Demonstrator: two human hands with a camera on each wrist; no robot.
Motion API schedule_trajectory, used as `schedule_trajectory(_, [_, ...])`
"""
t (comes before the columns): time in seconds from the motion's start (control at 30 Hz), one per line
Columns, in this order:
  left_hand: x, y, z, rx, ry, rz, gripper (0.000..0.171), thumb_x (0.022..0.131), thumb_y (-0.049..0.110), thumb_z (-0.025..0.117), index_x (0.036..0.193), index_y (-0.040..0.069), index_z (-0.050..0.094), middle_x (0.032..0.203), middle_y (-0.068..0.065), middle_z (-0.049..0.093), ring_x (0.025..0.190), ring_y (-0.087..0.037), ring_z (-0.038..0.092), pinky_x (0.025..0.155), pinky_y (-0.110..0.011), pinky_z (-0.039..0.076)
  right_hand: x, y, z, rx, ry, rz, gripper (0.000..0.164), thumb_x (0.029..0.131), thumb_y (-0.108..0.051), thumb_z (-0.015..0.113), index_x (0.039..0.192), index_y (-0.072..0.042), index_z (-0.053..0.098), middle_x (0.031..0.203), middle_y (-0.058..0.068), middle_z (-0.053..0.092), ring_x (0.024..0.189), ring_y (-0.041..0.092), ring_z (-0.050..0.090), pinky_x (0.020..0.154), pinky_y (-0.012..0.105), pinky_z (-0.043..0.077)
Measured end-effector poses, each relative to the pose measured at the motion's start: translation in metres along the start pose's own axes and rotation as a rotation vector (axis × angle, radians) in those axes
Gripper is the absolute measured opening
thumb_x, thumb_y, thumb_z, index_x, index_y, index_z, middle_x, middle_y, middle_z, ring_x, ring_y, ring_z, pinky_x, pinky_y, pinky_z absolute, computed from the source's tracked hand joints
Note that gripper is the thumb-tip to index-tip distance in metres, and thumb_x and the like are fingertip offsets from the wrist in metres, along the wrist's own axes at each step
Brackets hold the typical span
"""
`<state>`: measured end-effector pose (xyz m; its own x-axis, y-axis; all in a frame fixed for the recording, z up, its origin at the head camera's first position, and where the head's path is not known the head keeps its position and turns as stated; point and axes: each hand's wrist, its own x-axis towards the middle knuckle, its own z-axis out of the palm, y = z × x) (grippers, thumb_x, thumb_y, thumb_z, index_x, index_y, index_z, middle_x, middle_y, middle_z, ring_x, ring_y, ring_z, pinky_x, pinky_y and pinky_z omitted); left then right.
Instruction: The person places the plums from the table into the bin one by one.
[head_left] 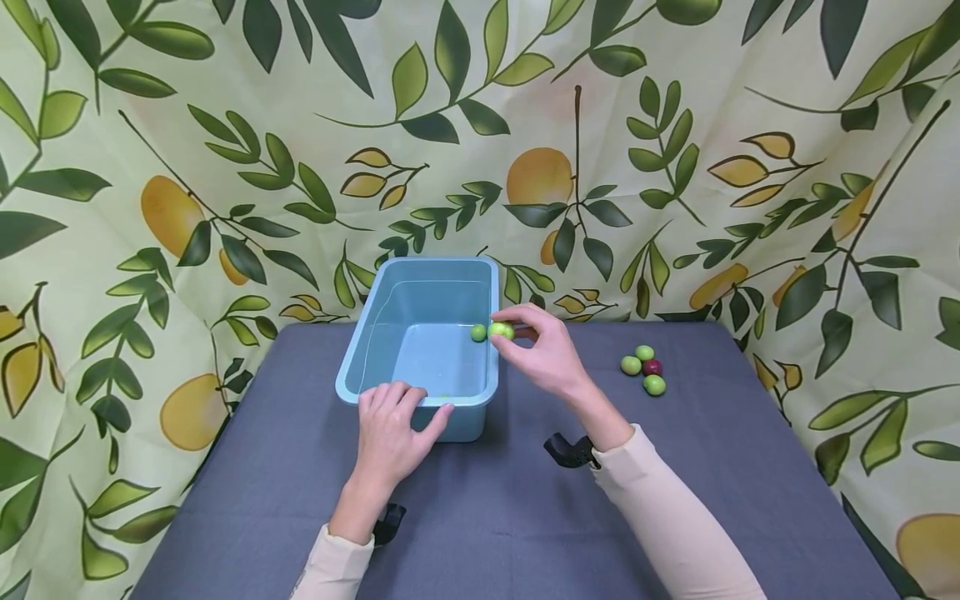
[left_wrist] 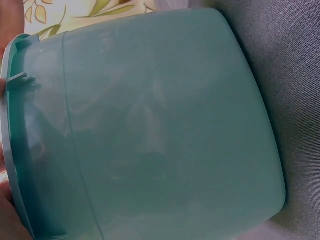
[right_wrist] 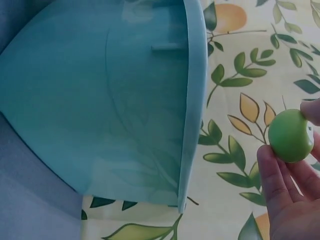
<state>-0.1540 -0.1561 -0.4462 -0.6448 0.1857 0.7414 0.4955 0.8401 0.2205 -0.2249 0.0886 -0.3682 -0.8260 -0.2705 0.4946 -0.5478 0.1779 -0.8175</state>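
Observation:
A light blue plastic tub (head_left: 420,296) stands on the table. My left hand (head_left: 390,433) holds its near rim, fingers bent over the edge and thumb stretched along it. My right hand (head_left: 547,350) pinches a small round green fruit (right_wrist: 290,136) between thumb and fingertips, at the tub's right rim. Inside the tub, another green fruit (head_left: 478,333) shows near the right wall. A sliver of green also peeks over the near rim, mostly hidden. The left wrist view is filled by the tub's outer wall (left_wrist: 160,120).
To the right on the dark grey tablecloth (head_left: 525,517) lies a small cluster: green fruits (head_left: 654,385) and one dark red fruit (head_left: 652,367). A leaf-and-fruit patterned cloth (head_left: 285,100) hangs behind the table and at both sides.

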Motion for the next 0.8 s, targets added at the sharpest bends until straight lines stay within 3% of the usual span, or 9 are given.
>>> schedule_trajectory(0.17, [0.000,-0.001,0.001,0.005,0.002,0.009,0.055,0.098,0.057,0.052,0.085,0.007,0.070,0.081,-0.006,0.061,0.074,-0.028,0.052,0.080,-0.050,0.038,0.003,-0.002,0.009,-0.019,-0.018,-0.025,0.029,0.087,-0.003,0.077,0.116,0.001,0.072,0.114,0.016,0.068,0.099,0.027,0.065,0.090,0.040,0.055])
schedule_trajectory(0.53, [0.000,-0.001,0.001,0.010,0.021,0.014,0.048,0.094,0.052,0.060,0.084,0.006,0.070,0.081,-0.007,0.061,0.073,-0.028,0.053,0.080,-0.049,0.038,0.011,0.005,0.025,-0.092,-0.057,-0.063,0.024,0.089,-0.010,0.075,0.113,-0.006,0.074,0.110,0.005,0.068,0.094,0.016,0.063,0.087,0.035,0.056])
schedule_trajectory(0.8, [-0.001,-0.002,0.002,0.011,0.035,0.027,0.038,0.084,0.043,0.074,0.083,0.005,0.070,0.079,-0.006,0.061,0.072,-0.029,0.052,0.078,-0.051,0.039,0.013,0.013,0.034,-0.145,-0.062,-0.070,0.024,0.089,-0.009,0.074,0.113,-0.005,0.073,0.110,0.006,0.068,0.094,0.015,0.063,0.086,0.033,0.056])
